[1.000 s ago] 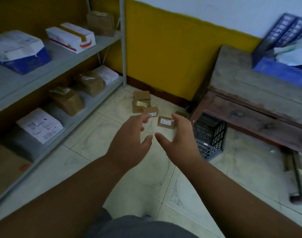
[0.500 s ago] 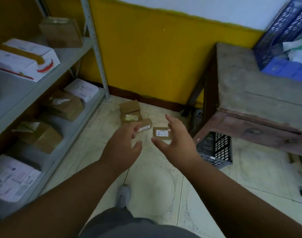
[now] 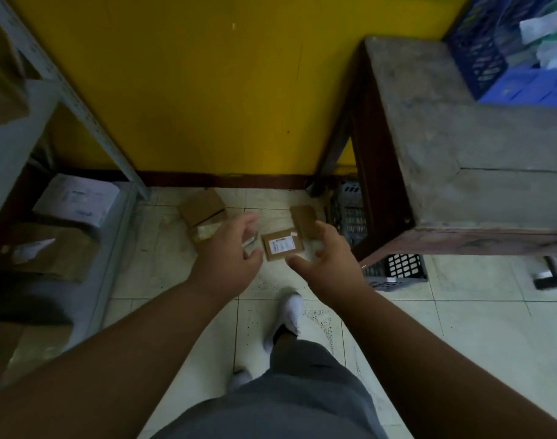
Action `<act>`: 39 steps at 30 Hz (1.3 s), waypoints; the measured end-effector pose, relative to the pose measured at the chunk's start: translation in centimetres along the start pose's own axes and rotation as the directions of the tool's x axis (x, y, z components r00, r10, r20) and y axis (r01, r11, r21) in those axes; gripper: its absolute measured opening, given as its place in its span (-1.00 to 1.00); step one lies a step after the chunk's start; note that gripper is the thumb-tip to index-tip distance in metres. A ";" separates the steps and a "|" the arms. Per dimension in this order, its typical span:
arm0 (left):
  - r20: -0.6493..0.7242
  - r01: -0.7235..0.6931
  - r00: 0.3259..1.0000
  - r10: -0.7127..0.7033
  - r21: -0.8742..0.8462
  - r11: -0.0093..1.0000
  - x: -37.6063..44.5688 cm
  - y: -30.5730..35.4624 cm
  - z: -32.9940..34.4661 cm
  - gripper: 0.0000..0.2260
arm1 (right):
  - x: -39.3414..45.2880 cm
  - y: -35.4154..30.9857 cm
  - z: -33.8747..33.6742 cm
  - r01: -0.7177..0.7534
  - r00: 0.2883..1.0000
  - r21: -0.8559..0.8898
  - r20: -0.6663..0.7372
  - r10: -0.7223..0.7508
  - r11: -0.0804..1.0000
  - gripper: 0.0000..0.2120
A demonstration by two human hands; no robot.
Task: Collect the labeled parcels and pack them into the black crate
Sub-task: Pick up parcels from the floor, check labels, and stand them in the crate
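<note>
Both hands, left hand [image 3: 228, 258] and right hand [image 3: 329, 261], hovered spread wide and empty over a labeled parcel [image 3: 281, 248]; the black crate [image 3: 394, 270] sat half-hidden under the tabletop [image 3: 445, 128].

Left hand [image 3: 228, 259], right hand [image 3: 329, 264] spread empty above labeled parcel [image 3: 281, 247] (floor); black crate [image 3: 394, 270] under table [image 3: 460, 160].

One head-worn camera, looking steeply down and forward.

The wide-angle view faces a yellow wall [image 3: 207, 90] from close range, with the tiled floor [image 3: 460, 327] filling the lower frame. The person's own arms reach in from the bottom edge; shelving [image 3: 80, 99] bends at the left margin and a wooden table [image 3: 460, 147] at the right. No second view overlaps it.
</note>
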State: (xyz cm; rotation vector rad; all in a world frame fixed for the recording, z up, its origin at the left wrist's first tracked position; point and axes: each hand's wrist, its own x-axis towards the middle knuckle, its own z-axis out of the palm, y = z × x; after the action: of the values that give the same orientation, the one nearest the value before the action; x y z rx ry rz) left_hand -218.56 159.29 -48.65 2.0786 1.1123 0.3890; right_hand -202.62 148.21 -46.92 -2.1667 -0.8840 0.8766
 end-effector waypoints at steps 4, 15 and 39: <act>0.056 0.040 0.998 -0.041 0.023 0.999 7.3 -1.3 0.5 -0.47 | 8.2 -0.5 1.2 -0.009 1.000 0.027 0.005 0.009 1.000 -0.19; 0.082 0.052 0.996 -0.048 -0.047 0.998 31.3 -14.4 14.3 -0.68 | 35.4 7.6 12.4 -0.157 0.964 0.288 -0.163 0.210 0.945 -0.40; 0.517 -0.033 0.785 -0.341 0.585 0.810 42.4 -49.1 54.3 -0.45 | 54.5 47.7 38.8 -0.755 0.555 0.523 0.187 0.810 0.397 -0.68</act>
State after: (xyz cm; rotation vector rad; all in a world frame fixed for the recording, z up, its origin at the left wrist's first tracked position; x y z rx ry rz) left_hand -192.33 186.03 -124.48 2.3127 1.0580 -0.7654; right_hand -185.63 173.84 -123.11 -1.9851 0.5583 1.2420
